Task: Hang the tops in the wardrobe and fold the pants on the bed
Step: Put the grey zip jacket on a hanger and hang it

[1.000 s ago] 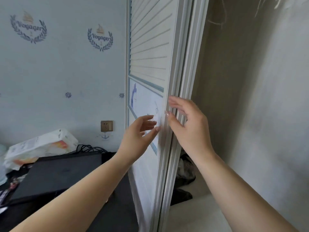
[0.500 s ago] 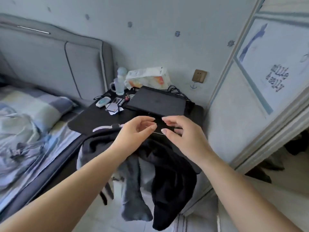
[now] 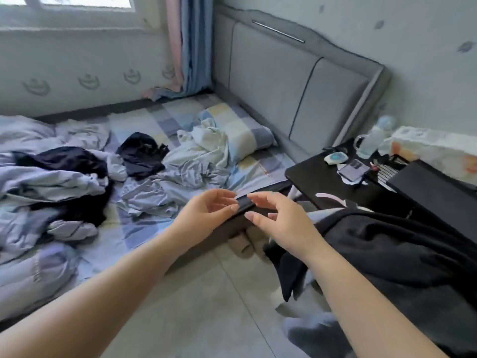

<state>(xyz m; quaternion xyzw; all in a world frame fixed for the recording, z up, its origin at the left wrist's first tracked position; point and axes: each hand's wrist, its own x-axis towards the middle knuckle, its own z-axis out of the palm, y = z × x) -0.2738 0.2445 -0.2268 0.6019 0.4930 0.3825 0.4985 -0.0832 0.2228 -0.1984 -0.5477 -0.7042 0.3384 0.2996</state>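
Observation:
Clothes lie scattered on the bed (image 3: 144,228): a black garment (image 3: 140,155) near the middle, a dark navy one (image 3: 62,160) at the left, a white top (image 3: 206,143) by the checked pillow (image 3: 242,133), and crumpled pale grey pieces (image 3: 165,192). A black garment (image 3: 402,257) hangs off the black side table (image 3: 309,174) at the right, over a grey one (image 3: 320,332). My left hand (image 3: 206,213) and my right hand (image 3: 281,223) hover close together above the bed's near edge, fingers loosely spread, holding nothing. The wardrobe is out of view.
A grey padded headboard (image 3: 296,81) stands behind the bed. The side table carries a phone (image 3: 353,170), a bottle (image 3: 371,140), a tissue box (image 3: 433,148) and a black laptop (image 3: 436,189). Curtains (image 3: 185,45) hang at the window corner. Tiled floor (image 3: 206,313) lies below my arms.
My view has swung left from the wardrobe door, past the side table, to the bed. Both hands left the door and now hover empty over the bed edge.

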